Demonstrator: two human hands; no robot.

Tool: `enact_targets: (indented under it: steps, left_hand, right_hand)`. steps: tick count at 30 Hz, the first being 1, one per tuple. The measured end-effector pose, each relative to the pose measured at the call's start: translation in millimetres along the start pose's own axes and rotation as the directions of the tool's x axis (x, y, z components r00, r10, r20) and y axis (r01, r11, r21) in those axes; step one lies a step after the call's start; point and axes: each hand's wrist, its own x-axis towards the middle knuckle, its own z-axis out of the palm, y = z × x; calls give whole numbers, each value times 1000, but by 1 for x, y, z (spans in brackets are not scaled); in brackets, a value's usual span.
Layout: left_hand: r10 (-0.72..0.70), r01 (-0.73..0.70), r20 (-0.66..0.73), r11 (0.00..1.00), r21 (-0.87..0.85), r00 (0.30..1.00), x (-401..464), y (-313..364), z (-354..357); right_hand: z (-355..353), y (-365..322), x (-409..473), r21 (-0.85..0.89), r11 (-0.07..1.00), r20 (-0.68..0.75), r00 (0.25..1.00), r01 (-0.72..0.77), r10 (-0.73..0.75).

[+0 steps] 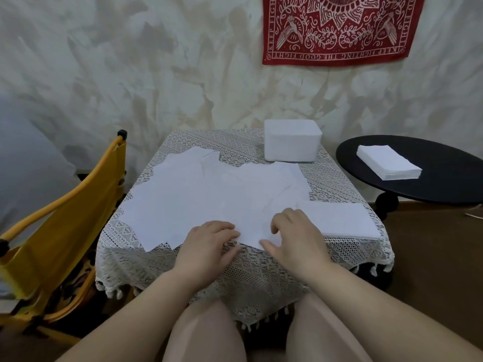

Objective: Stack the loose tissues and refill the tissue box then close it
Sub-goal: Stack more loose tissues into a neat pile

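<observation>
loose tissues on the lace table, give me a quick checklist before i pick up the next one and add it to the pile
1. Loose tissues within reach: ok, they lie spread across the table in front of both hands.
2. Left hand on a tissue: ok, its fingers rest on the near edge of the sheets.
3. Right hand on a tissue: ok, its fingertips touch the sheets, thumb apart; whether it pinches one, cannot tell.
4. Only one sheet taken: cannot tell, the white sheets overlap.
5. Neat pile ready to receive: ok, it lies flat just right of the right hand.
6. Tissue box open for refilling: cannot tell from this angle.
</observation>
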Motion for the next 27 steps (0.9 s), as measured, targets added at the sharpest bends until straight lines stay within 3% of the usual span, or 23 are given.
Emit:
enact_targets:
  steps: [3,6,10,15,19,27]
  left_hand:
    - [5,-5,6,1000,10,1000,1,-1,0]
    - [-5,6,-28,1000,30,1000,4,0,-1]
    - [-20,22,-100,1000,19,995,9,1,-4]
    - [-201,191,-154,979,-74,967,18,-4,-20]
    - [-344,287,-150,908,-305,927,32,5,-33]
    - [-188,57,-333,929,-367,924,91,64,-26]
  right_hand:
    - [4,0,-6,-67,978,74,979,196,-191]
    - [4,1,-7,-141,955,75,965,261,-252]
    - [2,6,-5,12,986,-20,986,165,-165]
    - [-18,15,6,172,984,-2,999,-34,35]
    - [-31,26,19,316,936,3,987,-153,160]
    - [-73,89,35,183,981,-342,932,-59,120]
